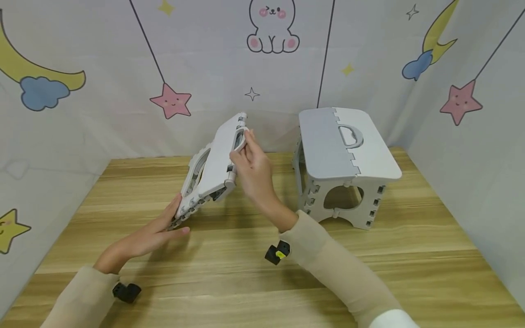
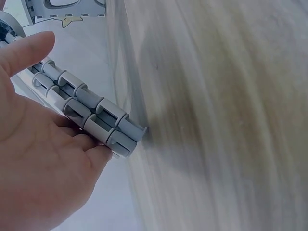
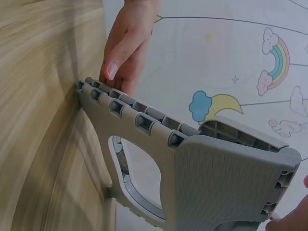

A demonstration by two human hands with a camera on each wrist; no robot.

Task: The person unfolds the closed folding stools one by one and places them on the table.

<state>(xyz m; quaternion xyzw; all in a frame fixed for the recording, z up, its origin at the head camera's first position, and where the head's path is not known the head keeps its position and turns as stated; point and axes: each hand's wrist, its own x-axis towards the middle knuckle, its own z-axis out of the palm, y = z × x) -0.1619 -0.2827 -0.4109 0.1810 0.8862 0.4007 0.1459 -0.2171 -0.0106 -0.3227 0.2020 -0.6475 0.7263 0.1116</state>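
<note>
A partly folded white and grey folding stool [image 1: 219, 152] leans at a slant over the wooden table, its lower end down at the tabletop. My right hand [image 1: 256, 177] grips the carry handle [image 1: 240, 138] along its raised upper edge. Low on the near side, my left hand [image 1: 143, 240] rests its fingers against the stool's leg panel, with the thumb standing apart from it. The left wrist view shows the hinged edge [image 2: 82, 103] running past the palm. In the right wrist view, the seat [image 3: 226, 180] bends away from the leg panel.
A second folding stool [image 1: 328, 146], unfolded and upright, stands to the right on the wooden table [image 1: 246, 273]. A white curtain [image 1: 213, 54] printed with stars, moons and a bear hangs behind and at both sides. Each wrist carries a small black camera.
</note>
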